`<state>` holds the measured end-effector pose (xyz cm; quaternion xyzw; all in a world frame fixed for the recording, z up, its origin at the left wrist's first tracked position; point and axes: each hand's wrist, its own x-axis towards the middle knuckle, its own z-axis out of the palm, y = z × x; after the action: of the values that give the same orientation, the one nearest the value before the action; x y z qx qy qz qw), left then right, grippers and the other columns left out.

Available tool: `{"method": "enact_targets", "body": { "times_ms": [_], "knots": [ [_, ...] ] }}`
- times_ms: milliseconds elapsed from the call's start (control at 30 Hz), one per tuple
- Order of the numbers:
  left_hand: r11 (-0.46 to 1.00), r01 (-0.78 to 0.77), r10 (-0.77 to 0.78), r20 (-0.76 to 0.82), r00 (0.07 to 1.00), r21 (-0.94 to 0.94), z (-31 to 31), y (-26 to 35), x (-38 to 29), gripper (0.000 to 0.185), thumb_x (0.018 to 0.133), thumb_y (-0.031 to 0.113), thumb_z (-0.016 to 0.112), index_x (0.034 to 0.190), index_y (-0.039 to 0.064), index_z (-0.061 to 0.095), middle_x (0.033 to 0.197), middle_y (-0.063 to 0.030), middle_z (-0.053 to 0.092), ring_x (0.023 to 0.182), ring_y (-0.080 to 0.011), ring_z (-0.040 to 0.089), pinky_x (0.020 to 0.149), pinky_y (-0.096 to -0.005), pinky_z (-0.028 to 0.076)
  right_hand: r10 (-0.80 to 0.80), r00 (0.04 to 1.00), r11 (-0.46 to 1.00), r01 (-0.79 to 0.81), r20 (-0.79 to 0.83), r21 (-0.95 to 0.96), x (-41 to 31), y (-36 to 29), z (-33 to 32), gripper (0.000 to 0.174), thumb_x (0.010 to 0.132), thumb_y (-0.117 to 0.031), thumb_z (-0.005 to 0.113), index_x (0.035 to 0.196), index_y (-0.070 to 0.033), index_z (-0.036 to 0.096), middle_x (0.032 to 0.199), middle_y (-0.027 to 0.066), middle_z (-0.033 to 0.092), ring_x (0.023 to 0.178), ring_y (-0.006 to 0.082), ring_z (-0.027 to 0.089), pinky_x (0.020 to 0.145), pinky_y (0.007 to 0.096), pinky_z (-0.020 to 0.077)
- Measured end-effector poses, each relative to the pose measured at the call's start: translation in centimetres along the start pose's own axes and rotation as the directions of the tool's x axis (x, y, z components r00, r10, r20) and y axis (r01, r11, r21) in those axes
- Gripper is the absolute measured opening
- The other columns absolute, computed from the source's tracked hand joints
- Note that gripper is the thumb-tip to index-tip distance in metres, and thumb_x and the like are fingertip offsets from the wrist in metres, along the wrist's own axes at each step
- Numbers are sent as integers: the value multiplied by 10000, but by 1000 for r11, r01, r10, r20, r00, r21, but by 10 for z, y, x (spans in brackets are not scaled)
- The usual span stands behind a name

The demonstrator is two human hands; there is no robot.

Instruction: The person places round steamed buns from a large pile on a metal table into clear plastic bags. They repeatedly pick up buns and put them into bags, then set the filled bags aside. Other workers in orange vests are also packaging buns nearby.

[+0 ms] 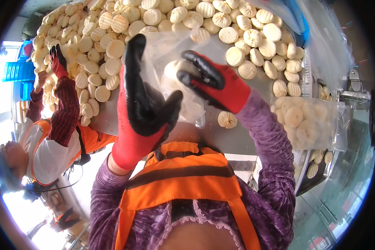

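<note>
My left hand (143,106), in a red glove with a black coated palm, is spread with its thumb apart and nothing in it. It stands upright beside a clear plastic bag (157,47) lying over the steel table. My right hand (214,79), gloved alike, has its thumb and fingers around the right edge of a pale round bun (176,69) at the bag. More pale shapes show blurred through the bag's lower part. A single bun (227,119) lies on the table below my right wrist.
A large heap of flat round buns (114,50) covers the table's far and left sides. At right lies a filled clear bag of buns (303,123), above a metal tray (315,175). Another person's gloved hand (58,59) reaches into the heap. Blue crates (17,72) stand at far left.
</note>
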<state>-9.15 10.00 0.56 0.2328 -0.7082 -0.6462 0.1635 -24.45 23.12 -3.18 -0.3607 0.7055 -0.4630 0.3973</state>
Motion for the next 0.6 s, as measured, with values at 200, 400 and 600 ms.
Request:
{"method": "enact_targets", "body": {
  "times_ms": [200, 400, 600],
  "knots": [
    [998, 45, -43, 51, 998, -39, -4, 2, 2, 850, 882, -141, 573, 1584, 29, 124, 719, -31, 572, 447, -67, 471, 403, -226, 357, -222, 975, 973, 222, -15, 55, -17, 41, 4, 872, 801, -312, 856, 1511, -95, 400, 1515, 168, 446, 1337, 249, 507, 1003, 454, 523],
    [999, -23, 27, 108, 994, -39, -11, -2, 11, 882, 823, -210, 519, 1583, 3, 126, 1591, -165, 290, 558, -82, 521, 511, -239, 450, -151, 970, 906, 212, -190, 365, 13, 71, 17, 902, 750, -165, 885, 1504, -98, 395, 1454, 108, 465, 1257, 215, 541, 960, 350, 562],
    [989, 46, -46, 9, 999, -140, -30, 9, 12, 849, 880, -135, 584, 1596, 61, 171, 886, -13, 556, 474, -40, 393, 433, -220, 314, -429, 872, 894, 372, -235, -250, 19, 62, -2, 941, 731, -233, 882, 1509, -60, 382, 1501, 179, 460, 1338, 319, 505, 1111, 437, 409]
  ]
}}
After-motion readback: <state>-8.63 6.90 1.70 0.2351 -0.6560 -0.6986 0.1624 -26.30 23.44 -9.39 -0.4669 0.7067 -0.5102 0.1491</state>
